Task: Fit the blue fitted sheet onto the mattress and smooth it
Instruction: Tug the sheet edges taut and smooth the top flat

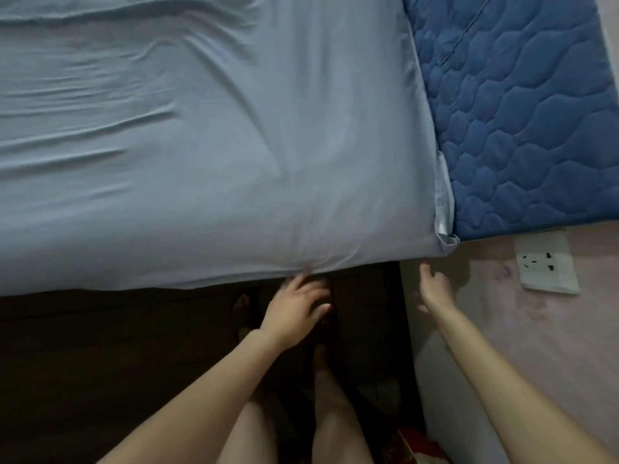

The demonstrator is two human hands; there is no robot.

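Note:
The light blue fitted sheet [207, 155] covers the mattress top, with long creases on its left half. At the near right corner [443, 236] the sheet's hem bunches and a pale underside shows. My left hand [296, 308] reaches to the sheet's near edge, its fingers spread and the fingertips touching the fabric where folds pucker together [306, 262]. My right hand [433, 288] hovers just below the corner beside the wall, fingers loosely curled and holding nothing.
A dark blue quilted pad [522, 122] lies along the mattress's right side. A pink wall [536, 346] with a white socket plate [546, 262] is at the right. Below the bed edge the floor is dark, with my bare legs [335, 413].

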